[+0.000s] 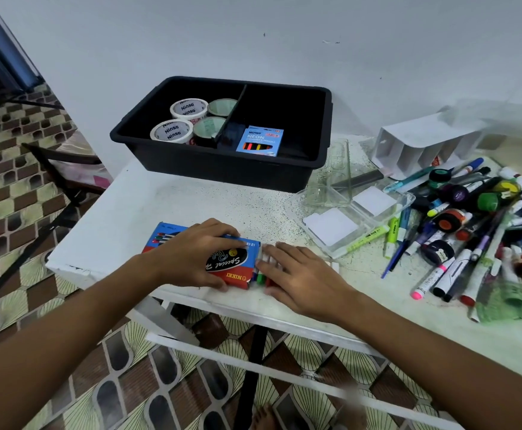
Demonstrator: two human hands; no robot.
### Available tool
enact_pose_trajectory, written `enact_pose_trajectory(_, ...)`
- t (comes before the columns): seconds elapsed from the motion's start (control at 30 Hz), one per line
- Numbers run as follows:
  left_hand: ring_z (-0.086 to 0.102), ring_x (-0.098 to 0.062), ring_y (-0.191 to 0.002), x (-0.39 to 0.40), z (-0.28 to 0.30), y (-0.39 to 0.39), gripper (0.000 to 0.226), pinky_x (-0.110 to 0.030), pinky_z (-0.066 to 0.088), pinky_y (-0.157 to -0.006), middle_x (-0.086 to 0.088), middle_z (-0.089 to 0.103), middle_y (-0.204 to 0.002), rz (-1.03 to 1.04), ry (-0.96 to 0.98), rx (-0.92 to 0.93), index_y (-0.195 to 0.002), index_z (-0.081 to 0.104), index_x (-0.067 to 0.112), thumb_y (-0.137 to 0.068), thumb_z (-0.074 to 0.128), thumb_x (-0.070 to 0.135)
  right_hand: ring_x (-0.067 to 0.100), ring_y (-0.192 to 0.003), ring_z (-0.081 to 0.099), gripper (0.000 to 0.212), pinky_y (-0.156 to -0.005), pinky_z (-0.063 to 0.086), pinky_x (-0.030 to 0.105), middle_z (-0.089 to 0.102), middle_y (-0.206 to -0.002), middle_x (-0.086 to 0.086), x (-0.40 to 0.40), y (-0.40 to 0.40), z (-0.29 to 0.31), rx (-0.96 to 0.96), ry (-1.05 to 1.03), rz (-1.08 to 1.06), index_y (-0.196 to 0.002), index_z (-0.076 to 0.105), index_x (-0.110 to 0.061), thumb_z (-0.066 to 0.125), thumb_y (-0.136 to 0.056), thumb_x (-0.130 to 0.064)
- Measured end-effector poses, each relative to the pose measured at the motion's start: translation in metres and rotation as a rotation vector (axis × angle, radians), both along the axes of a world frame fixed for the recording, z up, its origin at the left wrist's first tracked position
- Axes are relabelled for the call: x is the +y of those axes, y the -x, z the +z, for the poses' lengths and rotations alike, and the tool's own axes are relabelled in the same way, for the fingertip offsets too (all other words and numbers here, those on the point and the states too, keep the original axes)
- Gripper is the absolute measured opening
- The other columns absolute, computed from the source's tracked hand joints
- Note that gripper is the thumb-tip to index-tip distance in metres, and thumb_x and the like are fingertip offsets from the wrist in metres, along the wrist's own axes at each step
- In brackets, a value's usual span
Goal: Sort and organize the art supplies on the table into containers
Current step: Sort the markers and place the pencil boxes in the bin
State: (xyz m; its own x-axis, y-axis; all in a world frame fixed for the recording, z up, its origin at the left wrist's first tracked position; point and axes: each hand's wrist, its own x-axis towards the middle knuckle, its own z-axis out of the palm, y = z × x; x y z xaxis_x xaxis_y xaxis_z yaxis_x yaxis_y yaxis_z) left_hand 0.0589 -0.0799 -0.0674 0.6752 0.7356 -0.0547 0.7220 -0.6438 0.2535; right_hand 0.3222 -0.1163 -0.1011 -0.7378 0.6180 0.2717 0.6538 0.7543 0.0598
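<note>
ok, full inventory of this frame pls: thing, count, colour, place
black bin: 1, black, two compartments, back of table
tape rolls: 4, two white, two greenish, bin's left compartment
neon pencil box: 1, blue, bin's right compartment
crayon box: 1, blue and red, front edge of table, open at its right end
clear tray: 1, transparent, holds white pads, right of centre
white organizer: 1, white, lying on its side, back right
markers and pens pile: many, mixed colours, right side
table: 1, white
left hand: grips crayon box
right hand: flat against crayons at the box's open end
</note>
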Motion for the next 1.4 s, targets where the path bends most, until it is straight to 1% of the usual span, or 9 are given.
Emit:
enact_pose_trajectory(0.17,0.034,-0.012,-0.129,0.0,0.004,0.015,0.081,-0.024,0.031,-0.1,0.0,0.042,-0.143,0.032,0.01,0.018,-0.143,0.045,0.024,-0.073,0.079,0.048,0.036,-0.12,0.057,0.055,-0.098,0.047,0.045,0.054,-0.137,0.019,-0.002,-0.01,0.002,-0.068,-0.012,0.028,-0.132,0.056,-0.018,0.034,-0.095,-0.052)
enact_pose_trajectory(0.37,0.039,-0.015,-0.127,-0.003,0.004,0.008,0.081,-0.033,0.041,-0.101,-0.002,0.047,-0.139,0.032,0.001,-0.006,-0.14,0.048,0.022,-0.07,0.073,0.055,0.038,-0.112,0.06,0.05,-0.09,0.052,0.045,0.059,-0.131,0.019,0.0,0.001,-0.003,-0.028,-0.028,0.036,-0.128,0.06,-0.015,0.037,-0.095,-0.044)
enact_pose_trajectory(0.5,0.035,-0.013,-0.129,-0.003,0.004,0.007,0.081,-0.029,0.036,-0.102,-0.001,0.043,-0.142,0.035,0.013,0.004,-0.142,0.045,0.023,-0.073,0.078,0.048,0.036,-0.116,0.058,0.05,-0.094,0.051,0.043,0.057,-0.133,0.019,0.002,0.007,0.0,-0.001,0.031,0.046,-0.128,0.055,-0.014,0.042,-0.093,-0.048)
enact_pose_trajectory(0.6,0.034,-0.011,-0.13,-0.002,0.007,0.017,0.08,-0.028,0.036,-0.103,0.0,0.041,-0.143,0.047,0.038,0.014,-0.143,0.044,0.024,-0.074,0.079,0.046,0.035,-0.122,0.054,0.054,-0.098,0.047,0.044,0.053,-0.137,0.018,0.001,-0.007,0.002,-0.051,0.036,0.053,-0.13,0.055,-0.016,0.043,-0.093,-0.054)
enact_pose_trajectory(0.73,0.034,-0.01,-0.131,-0.003,0.007,0.021,0.078,-0.031,0.039,-0.105,0.0,0.042,-0.144,0.069,0.036,-0.002,-0.141,0.046,0.024,-0.073,0.08,0.045,0.035,-0.123,0.053,0.051,-0.095,0.048,0.044,0.053,-0.138,0.017,-0.001,-0.016,-0.004,-0.066,0.002,0.044,-0.134,0.054,-0.019,0.04,-0.096,-0.05)
enact_pose_trajectory(0.87,0.034,-0.012,-0.132,-0.003,0.004,0.009,0.077,-0.028,0.035,-0.104,0.0,0.042,-0.144,0.049,0.028,-0.015,-0.141,0.047,0.024,-0.074,0.079,0.046,0.035,-0.121,0.055,0.053,-0.094,0.05,0.043,0.055,-0.136,0.018,0.002,-0.005,-0.007,-0.06,0.021,0.043,-0.131,0.058,-0.017,0.038,-0.096,-0.052)
enact_pose_trajectory(1.0,0.033,-0.01,-0.132,-0.002,0.006,0.014,0.077,-0.027,0.035,-0.104,0.002,0.041,-0.144,0.059,0.046,-0.015,-0.141,0.047,0.025,-0.074,0.079,0.046,0.033,-0.127,0.05,0.06,-0.102,0.043,0.042,0.049,-0.141,0.019,0.002,-0.01,-0.002,-0.045,0.079,0.04,-0.134,0.054,-0.017,0.035,-0.095,-0.059)
enact_pose_trajectory(1.17,0.03,-0.007,-0.132,-0.004,0.008,0.023,0.078,-0.029,0.037,-0.106,0.003,0.041,-0.145,0.098,0.062,-0.01,-0.141,0.046,0.026,-0.073,0.08,0.046,0.033,-0.125,0.053,0.054,-0.102,0.045,0.044,0.05,-0.141,0.02,0.0,-0.023,-0.004,-0.019,0.09,0.018,-0.135,0.055,-0.017,0.038,-0.097,-0.052)
enact_pose_trajectory(1.4,0.029,-0.008,-0.133,-0.008,0.005,-0.003,0.076,-0.023,0.031,-0.105,0.003,0.039,-0.146,0.044,0.047,-0.01,-0.142,0.046,0.025,-0.076,0.078,0.045,0.028,-0.116,0.059,0.056,-0.099,0.044,0.032,0.058,-0.132,0.018,0.003,-0.001,-0.002,0.058,0.092,0.027,-0.126,0.062,-0.014,0.04,-0.093,-0.053)
